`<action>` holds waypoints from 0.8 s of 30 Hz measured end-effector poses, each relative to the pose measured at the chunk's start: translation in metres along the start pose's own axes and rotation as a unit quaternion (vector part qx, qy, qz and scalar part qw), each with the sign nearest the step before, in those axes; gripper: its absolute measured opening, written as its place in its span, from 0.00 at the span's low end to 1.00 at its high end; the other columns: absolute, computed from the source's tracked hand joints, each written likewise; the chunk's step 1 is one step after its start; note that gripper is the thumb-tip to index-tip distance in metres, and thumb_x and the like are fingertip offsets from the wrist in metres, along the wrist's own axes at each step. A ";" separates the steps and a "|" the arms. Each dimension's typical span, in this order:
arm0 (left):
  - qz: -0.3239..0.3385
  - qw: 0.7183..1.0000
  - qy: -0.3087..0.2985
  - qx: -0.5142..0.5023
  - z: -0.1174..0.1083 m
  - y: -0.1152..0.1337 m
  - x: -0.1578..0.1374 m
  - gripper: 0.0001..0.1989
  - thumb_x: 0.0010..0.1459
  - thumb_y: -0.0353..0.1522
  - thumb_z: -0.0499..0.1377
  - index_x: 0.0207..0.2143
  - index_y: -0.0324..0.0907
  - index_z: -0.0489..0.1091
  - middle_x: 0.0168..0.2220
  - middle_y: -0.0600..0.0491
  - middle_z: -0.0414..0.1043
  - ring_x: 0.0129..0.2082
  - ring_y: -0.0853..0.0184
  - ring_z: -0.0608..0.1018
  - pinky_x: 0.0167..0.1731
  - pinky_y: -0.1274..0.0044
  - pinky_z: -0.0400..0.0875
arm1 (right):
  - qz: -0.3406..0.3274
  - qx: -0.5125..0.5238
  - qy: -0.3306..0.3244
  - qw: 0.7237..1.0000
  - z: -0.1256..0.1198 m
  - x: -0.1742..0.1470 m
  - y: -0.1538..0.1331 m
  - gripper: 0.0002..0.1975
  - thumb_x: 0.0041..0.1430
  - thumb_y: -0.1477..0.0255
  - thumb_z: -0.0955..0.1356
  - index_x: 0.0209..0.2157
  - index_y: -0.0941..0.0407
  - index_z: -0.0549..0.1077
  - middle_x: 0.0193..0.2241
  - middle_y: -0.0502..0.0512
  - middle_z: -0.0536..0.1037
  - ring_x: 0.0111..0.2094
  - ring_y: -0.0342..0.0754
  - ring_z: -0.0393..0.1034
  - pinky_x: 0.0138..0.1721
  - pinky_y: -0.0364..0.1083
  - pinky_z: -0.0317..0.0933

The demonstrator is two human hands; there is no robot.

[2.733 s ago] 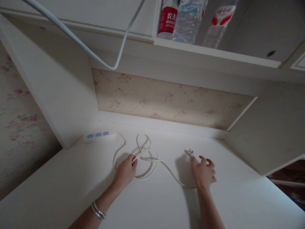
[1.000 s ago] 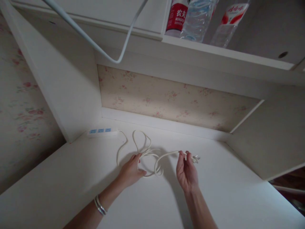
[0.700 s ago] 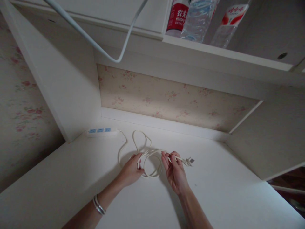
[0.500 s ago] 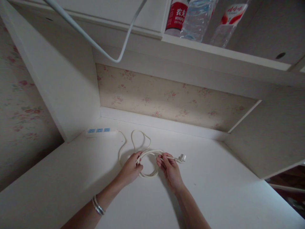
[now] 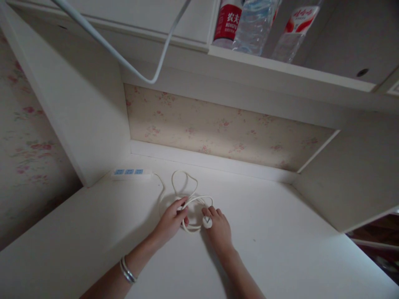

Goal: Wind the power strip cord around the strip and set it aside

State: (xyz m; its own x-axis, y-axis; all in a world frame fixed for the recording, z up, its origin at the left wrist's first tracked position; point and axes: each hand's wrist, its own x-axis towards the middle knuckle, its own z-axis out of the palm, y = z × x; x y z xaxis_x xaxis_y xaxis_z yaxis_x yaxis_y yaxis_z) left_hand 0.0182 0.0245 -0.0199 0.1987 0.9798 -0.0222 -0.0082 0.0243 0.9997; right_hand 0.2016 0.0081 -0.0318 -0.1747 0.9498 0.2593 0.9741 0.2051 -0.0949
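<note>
A white power cord [image 5: 196,198] lies gathered in loose loops above the white desk. My left hand [image 5: 174,214] pinches the left side of the coil between thumb and fingers. My right hand [image 5: 217,224] is closed at the coil's right side, its back turned up and its fingertips partly hidden. The cord's plug [image 5: 207,222] sticks out by the thumb side of this hand, its pins facing up. From the coil, the cord runs back left to a white power strip [image 5: 132,175] with blue sockets, lying near the desk's left side panel.
The white desk [image 5: 274,249] stretches around both hands. Above it, a shelf [image 5: 293,70] holds several plastic bottles [image 5: 229,23]. A pale bent rod or cable [image 5: 124,62] hangs across the upper left. Side panels stand left and right.
My right hand has turned over, palm down, and moved slightly left. The plug has swung from the far right to beside my right thumb. My left hand stays on the coil.
</note>
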 end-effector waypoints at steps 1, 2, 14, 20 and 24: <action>-0.001 1.000 -0.015 -0.004 0.001 0.002 -0.002 0.33 0.55 0.44 0.57 0.58 0.32 0.59 0.20 0.56 0.68 0.21 0.70 0.70 0.22 0.80 0.62 | 0.011 -0.016 -0.009 1.000 0.000 0.000 -0.002 0.15 0.59 0.79 0.61 0.45 0.51 0.70 0.39 0.54 0.75 0.38 0.49 0.69 0.37 0.45 0.57; -0.002 1.000 -0.031 -0.005 0.002 0.004 -0.003 0.33 0.55 0.44 0.57 0.58 0.32 0.59 0.20 0.56 0.68 0.21 0.70 0.70 0.23 0.80 0.62 | 0.021 -0.027 -0.017 0.999 0.001 0.001 -0.005 0.15 0.59 0.79 0.61 0.45 0.52 0.70 0.38 0.54 0.75 0.37 0.49 0.69 0.37 0.45 0.57; 0.051 0.982 -0.181 0.012 0.014 0.011 -0.020 0.25 0.58 0.41 0.57 0.55 0.40 0.66 0.35 0.52 0.69 0.25 0.72 0.72 0.26 0.79 0.67 | 0.079 -0.052 -0.069 0.993 0.001 0.008 -0.019 0.12 0.60 0.76 0.61 0.42 0.57 0.73 0.41 0.64 0.76 0.36 0.52 0.74 0.38 0.47 0.61; 0.047 0.968 -0.243 0.054 0.018 0.013 -0.024 0.25 0.60 0.40 0.55 0.56 0.38 0.64 0.25 0.55 0.68 0.24 0.72 0.70 0.26 0.80 0.66 | 0.113 -0.011 -0.076 0.991 0.001 0.010 -0.016 0.26 0.59 0.73 0.61 0.60 0.58 0.59 0.48 0.68 0.73 0.39 0.53 0.75 0.34 0.45 0.64; 0.047 0.969 -0.234 0.071 0.017 0.013 -0.024 0.25 0.60 0.41 0.54 0.57 0.38 0.64 0.26 0.55 0.69 0.24 0.72 0.69 0.26 0.80 0.67 | 0.112 -0.008 -0.095 0.989 -0.002 0.011 -0.017 0.33 0.58 0.72 0.62 0.64 0.59 0.50 0.43 0.68 0.76 0.37 0.54 0.75 0.33 0.45 0.64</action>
State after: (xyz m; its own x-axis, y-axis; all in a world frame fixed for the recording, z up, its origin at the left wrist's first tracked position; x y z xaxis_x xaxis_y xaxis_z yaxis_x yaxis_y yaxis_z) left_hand 0.0300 -0.0018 -0.0065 0.6257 0.7788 0.0432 0.0816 -0.1204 0.9894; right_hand 0.1833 0.0147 -0.0249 0.0244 0.9985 0.0485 0.9932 -0.0187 -0.1150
